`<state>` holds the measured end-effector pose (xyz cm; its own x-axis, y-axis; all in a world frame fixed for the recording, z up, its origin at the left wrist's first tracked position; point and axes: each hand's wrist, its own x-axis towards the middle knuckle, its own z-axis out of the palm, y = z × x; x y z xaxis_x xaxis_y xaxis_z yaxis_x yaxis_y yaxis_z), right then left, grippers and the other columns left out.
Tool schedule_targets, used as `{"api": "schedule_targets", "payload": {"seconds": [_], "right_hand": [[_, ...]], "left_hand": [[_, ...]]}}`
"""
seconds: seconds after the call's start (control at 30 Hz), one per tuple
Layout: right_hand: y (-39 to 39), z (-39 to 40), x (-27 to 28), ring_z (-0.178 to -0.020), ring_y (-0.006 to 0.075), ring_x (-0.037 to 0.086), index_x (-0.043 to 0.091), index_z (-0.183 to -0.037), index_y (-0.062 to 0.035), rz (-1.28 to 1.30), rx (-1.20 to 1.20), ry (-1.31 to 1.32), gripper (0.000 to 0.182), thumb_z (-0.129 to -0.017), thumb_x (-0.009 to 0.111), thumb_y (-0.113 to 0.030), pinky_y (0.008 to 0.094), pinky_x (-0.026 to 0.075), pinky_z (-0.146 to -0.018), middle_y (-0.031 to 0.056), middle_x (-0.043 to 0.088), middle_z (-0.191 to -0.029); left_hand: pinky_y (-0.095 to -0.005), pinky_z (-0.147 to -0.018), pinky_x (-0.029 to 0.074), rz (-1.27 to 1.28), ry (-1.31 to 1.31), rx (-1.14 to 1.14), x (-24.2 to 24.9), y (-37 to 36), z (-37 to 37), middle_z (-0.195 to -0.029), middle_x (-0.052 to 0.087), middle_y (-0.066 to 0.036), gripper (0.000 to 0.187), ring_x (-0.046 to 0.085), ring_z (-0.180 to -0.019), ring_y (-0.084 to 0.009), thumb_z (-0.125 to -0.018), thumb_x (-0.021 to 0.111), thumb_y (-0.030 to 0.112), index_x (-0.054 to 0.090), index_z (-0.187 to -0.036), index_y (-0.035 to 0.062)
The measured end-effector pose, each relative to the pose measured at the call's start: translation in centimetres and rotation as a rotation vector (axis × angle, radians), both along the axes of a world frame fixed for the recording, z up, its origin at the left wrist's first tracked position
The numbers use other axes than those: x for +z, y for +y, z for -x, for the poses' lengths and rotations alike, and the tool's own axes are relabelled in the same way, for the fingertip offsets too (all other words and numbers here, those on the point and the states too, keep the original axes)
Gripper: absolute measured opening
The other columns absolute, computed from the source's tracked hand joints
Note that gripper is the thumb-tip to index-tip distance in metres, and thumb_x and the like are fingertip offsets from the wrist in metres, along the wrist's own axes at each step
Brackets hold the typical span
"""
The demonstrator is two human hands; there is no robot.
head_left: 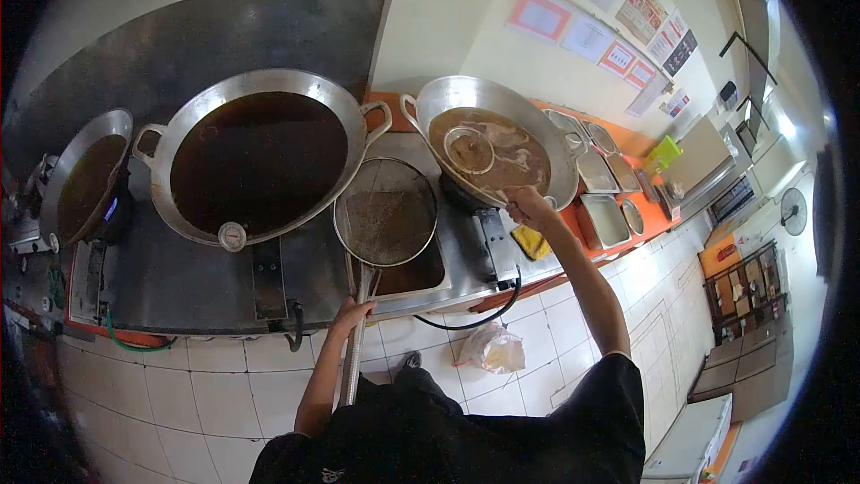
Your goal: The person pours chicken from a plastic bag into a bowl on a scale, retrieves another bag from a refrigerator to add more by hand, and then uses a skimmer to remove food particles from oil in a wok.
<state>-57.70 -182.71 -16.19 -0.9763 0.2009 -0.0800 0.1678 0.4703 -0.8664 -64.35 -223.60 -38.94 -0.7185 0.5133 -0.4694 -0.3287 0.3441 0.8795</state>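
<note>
My left hand is wrapped round the long metal handle of a wide mesh strainer. The strainer's round head lies over a rectangular metal tray with something dark brown in it. My right hand is closed at the near rim of the right wok, apparently on a ladle. The ladle's round bowl sits in cloudy brown liquid among pale foam or pieces. Its handle is hard to make out, partly hidden by my fingers.
A large wok of dark liquid with a dial thermometer stands left of the strainer. Another wok is at far left. Metal trays line the orange counter. A yellow cloth, a black hose and a plastic bag are nearby.
</note>
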Motion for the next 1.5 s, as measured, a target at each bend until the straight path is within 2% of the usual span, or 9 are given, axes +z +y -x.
{"api": "schedule_targets", "payload": {"seconds": [0.1,0.3,0.5,0.6,0.8,0.9,1.0,1.1,1.5], "right_hand": [[0.9,0.1,-1.4,-0.036,0.0099,0.04,0.047,-0.066,-0.0074,0.63,-0.243,-0.047,0.021,-0.086,0.049,-0.015,0.026,0.03,-0.031,0.0006,0.041,-0.047],[-1.8,-0.2,1.3,-0.037,0.0101,0.04,0.048,-0.071,-0.0043,0.476,-0.264,-0.074,0.02,-0.087,0.048,-0.015,0.0242,0.028,-0.03,0.0006,0.04,-0.048],[-0.2,0.3,0.2,-0.037,0.0083,0.038,0.045,-0.069,-0.0054,0.594,-0.401,-0.149,0.021,-0.088,0.046,-0.016,0.0226,0.026,-0.029,0.0014,0.039,-0.049],[-4.6,-0.3,3.5,-0.037,0.0075,0.037,0.044,-0.068,-0.0063,0.591,-0.42,-0.162,0.022,-0.088,0.046,-0.017,0.022,0.025,-0.029,0.0008,0.039,-0.049],[-3.3,-0.4,3.3,-0.037,0.0075,0.036,0.046,-0.068,-0.008,0.417,-0.355,-0.177,0.025,-0.089,0.047,-0.022,0.0209,0.025,-0.03,0.0,0.039,-0.049],[-0.2,-0.3,-1.5,-0.036,0.008,0.036,0.045,-0.067,-0.0075,0.803,-0.297,0.026,0.027,-0.09,0.046,-0.023,0.0209,0.025,-0.03,0.0,0.038,-0.049],[-1.5,-0.3,1.2,-0.036,0.0093,0.037,0.047,-0.071,-0.0067,0.515,-0.405,-0.109,0.023,-0.09,0.045,-0.02,0.0222,0.025,-0.03,0.0002,0.038,-0.049],[-0.5,-0.8,-1.2,-0.037,0.0095,0.038,0.047,-0.078,-0.0068,0.582,-0.109,0.049,0.016,-0.09,0.043,-0.017,0.0233,0.024,-0.029,-0.0002,0.039,-0.051],[-3.6,-1.5,2.4,-0.037,0.0078,0.037,0.049,-0.08,-0.0067,0.449,-0.349,-0.121,0.014,-0.088,0.044,-0.016,0.0232,0.027,-0.031,-0.0026,0.036,-0.051]], "left_hand": [[-0.0297,-0.053,0.041,0.027,-0.005,-0.1,-1.3,0.0,0.8,-0.057,0.056,-0.005,0.03,0.054,-0.055,-0.0148,-0.068,0.065,0.03,0.056,-0.058,0.0037],[-0.0305,-0.05,0.041,0.13,0.021,-0.139,2.7,-0.3,0.6,-0.057,0.056,-0.006,0.027,0.055,-0.054,-0.0155,-0.067,0.065,0.027,0.057,-0.06,0.0022],[-0.0305,-0.047,0.041,0.019,-0.006,-0.044,-2.5,0.1,0.6,-0.053,0.055,-0.006,0.027,0.053,-0.048,-0.0149,-0.068,0.065,0.026,0.056,-0.057,0.0027],[-0.0281,-0.049,0.04,-0.032,-0.045,-0.102,-1.7,-0.1,0.6,-0.055,0.054,-0.004,0.033,0.051,-0.05,-0.0122,-0.071,0.064,0.025,0.052,-0.084,-0.002],[-0.0287,-0.048,0.038,0.022,0.015,-0.075,-4.8,0.3,0.8,-0.053,0.054,-0.003,0.025,0.05,-0.048,-0.0122,-0.069,0.064,0.024,0.054,-0.06,0.0028],[-0.0286,-0.049,0.039,0.051,-0.019,-0.068,-3.0,0.2,0.8,-0.052,0.054,-0.004,0.024,0.05,-0.048,-0.0126,-0.067,0.065,0.023,0.055,-0.06,0.003],[-0.0312,-0.056,0.046,0.061,-0.03,-0.155,-2.9,0.1,1.1,-0.067,0.06,-0.011,0.037,0.059,-0.06,-0.0196,-0.066,0.066,0.026,0.055,-0.086,-0.0036],[-0.0345,-0.057,0.044,0.174,0.144,-0.1,-1.3,0.0,0.9,-0.068,0.06,-0.012,0.036,0.058,-0.061,-0.0214,-0.065,0.067,0.031,0.057,-0.074,-0.0024],[-0.0399,-0.084,0.044,0.342,0.357,-0.199,0.9,0.9,1.3,-0.105,0.052,-0.032,0.066,0.055,-0.097,-0.0378,-0.063,0.07,0.032,0.047,-0.107,-0.0126]]}}
